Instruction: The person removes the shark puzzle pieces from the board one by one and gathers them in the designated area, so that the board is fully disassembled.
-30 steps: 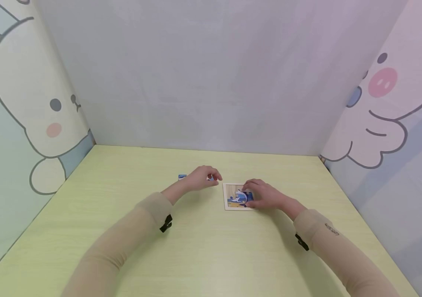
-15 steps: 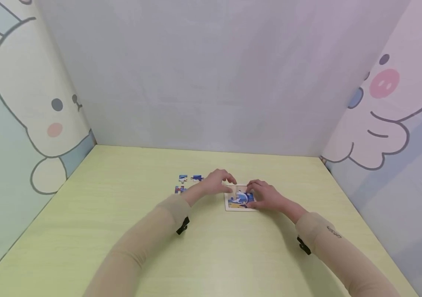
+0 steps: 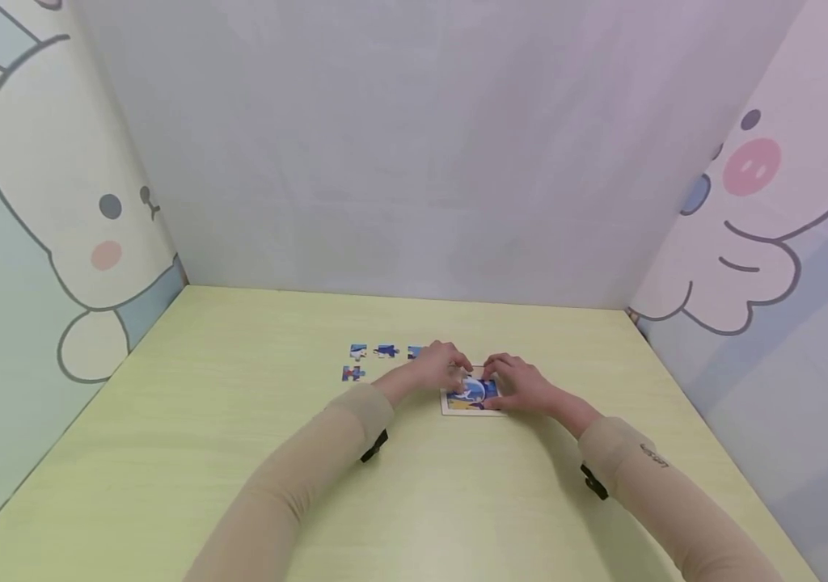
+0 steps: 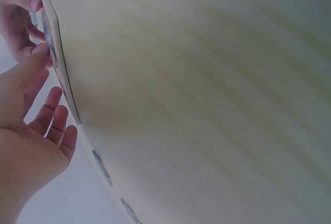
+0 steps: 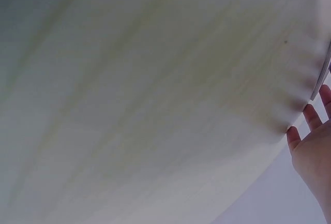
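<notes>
A jigsaw puzzle with a pale-rimmed tray (image 3: 455, 411) lies on the table, a blue, white and yellow picture partly filling it. My left hand (image 3: 439, 365) reaches over the tray's upper left part, thumb and forefinger curved down. In the left wrist view, that left hand's thumb (image 4: 37, 52) meets the puzzle face. I cannot tell whether a piece is between these fingertips. Across the tray's right side rests my right hand (image 3: 523, 384), thumb low and fingers high, covering that edge. In the right wrist view, the right hand's outer fingers (image 5: 313, 118) extend down beside the tray's edge.
Left of the tray lie loose puzzle pieces: a white-and-blue piece (image 3: 358, 352), a dark blue piece (image 3: 386, 351), a blue piece (image 3: 414, 352) partly behind the left hand, and a red-and-blue piece (image 3: 352, 373). A grey wall (image 3: 399, 162) stands behind the table (image 3: 276, 347).
My left hand has moved right from beside the loose pieces to over the tray, uncovering several pieces. My right hand has stayed at the tray's right side.
</notes>
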A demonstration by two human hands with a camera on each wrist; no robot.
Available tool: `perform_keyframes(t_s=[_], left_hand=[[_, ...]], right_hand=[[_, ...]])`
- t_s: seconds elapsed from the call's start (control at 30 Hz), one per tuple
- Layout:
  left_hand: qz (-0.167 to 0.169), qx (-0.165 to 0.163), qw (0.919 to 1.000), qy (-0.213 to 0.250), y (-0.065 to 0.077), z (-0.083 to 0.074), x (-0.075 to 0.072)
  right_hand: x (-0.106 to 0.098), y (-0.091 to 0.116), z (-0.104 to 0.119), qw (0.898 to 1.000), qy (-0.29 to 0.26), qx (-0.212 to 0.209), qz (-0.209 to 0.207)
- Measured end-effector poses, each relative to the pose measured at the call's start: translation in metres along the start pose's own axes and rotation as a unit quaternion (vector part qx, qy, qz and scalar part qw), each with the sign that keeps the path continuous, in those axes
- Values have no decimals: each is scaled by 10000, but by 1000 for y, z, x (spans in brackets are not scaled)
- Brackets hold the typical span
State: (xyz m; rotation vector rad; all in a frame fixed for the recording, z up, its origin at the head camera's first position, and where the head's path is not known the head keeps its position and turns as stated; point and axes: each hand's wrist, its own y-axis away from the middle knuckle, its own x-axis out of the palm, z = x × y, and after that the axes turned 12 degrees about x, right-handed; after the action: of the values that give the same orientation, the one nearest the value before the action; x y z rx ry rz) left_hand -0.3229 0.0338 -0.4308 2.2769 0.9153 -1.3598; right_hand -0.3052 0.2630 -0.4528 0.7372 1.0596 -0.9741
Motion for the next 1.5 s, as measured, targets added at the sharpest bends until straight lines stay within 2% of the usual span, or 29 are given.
perform_keyframes(t_s=[0.13,0.6,0.83,1.1,1.37,1.5], left_hand=[[147,5,9994,-320,-1,-1,1],[430,-59,9989,-194,-3,-1,-2],[315,-57,9995,52,-5,0,-1],[140,11,9995,300,-6,3,1],[-29,234,9967,772,-6,2,1],[-100,322,9962,806,-5,0,1]], right_hand=[[0,0,0,10000,33,25,39],[-2,2,4,9998,-13,134,119],[-2,0,1,9996,-39,229,177],[-4,2,4,9999,-46,64,100],[-3,1,3,10000,-25,-58,40],[-2,1,2,10000,-17,-42,26]])
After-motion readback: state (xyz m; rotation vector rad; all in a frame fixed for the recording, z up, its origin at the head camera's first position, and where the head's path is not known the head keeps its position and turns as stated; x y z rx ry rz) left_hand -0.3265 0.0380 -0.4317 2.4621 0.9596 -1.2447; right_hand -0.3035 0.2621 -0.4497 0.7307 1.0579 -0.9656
